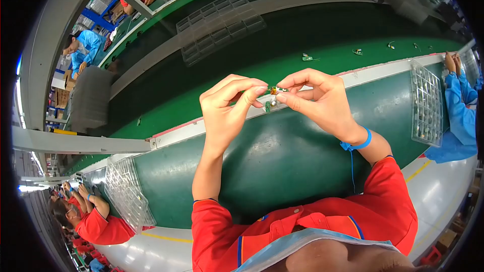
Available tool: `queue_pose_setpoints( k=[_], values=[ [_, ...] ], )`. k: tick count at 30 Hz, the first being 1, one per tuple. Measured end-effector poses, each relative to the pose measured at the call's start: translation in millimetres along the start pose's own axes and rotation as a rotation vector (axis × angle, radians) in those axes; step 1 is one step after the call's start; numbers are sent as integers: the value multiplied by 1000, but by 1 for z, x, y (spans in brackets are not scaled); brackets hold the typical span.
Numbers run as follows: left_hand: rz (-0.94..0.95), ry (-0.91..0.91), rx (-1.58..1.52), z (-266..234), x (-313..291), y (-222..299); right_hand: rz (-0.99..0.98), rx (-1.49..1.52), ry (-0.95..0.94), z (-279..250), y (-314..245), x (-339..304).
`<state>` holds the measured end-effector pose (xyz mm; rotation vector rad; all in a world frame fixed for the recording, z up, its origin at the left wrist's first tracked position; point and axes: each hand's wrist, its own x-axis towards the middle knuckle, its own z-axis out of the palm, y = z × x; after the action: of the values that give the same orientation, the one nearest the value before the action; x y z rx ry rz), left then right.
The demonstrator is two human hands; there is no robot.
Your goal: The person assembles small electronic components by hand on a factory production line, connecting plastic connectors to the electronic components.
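Observation:
Both hands meet over the white ledge between the green work mat and the belt. Between them is a small green circuit board assembly [268, 106] with a white part and a yellowish piece. My left hand [229, 102] pinches one side of it between thumb and fingertips. The other side sits in a pinch of my right hand [317, 95], whose wrist wears a blue strap [362, 140] with a thin cord hanging down. Fingertips hide much of the assembly, so its exact shape is hard to make out.
Small boards with wires [308, 58] lie spaced along the green belt [212, 95]. A clear compartment tray [219, 27] rests beyond it. Clear trays stand at the left [128, 191] and right [427, 106] of the mat [282, 156]. Other people work nearby on both sides and across. A metal frame [80, 141] runs at left.

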<state>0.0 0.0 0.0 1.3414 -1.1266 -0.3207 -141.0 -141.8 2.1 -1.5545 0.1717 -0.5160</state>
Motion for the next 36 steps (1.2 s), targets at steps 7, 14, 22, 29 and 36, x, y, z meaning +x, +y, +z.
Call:
queue_pose_setpoints(
  k=[7,14,22,29,36],
  values=[
    [-154,42,423,-20,11,-2,-13,-70,35,-4,5,8],
    [-237,-21,1052,-66,3,-30,-119,-796,-98,-17,45,24],
    [-188,-316,839,-27,2,-55,-245,-1123,-314,-19,103,21],
    [-286,-327,599,16,2,-85,-338,-1006,-255,-15,94,25],
    [-570,-180,163,6,15,-76,-242,-803,-145,-16,59,36]
  ],
)
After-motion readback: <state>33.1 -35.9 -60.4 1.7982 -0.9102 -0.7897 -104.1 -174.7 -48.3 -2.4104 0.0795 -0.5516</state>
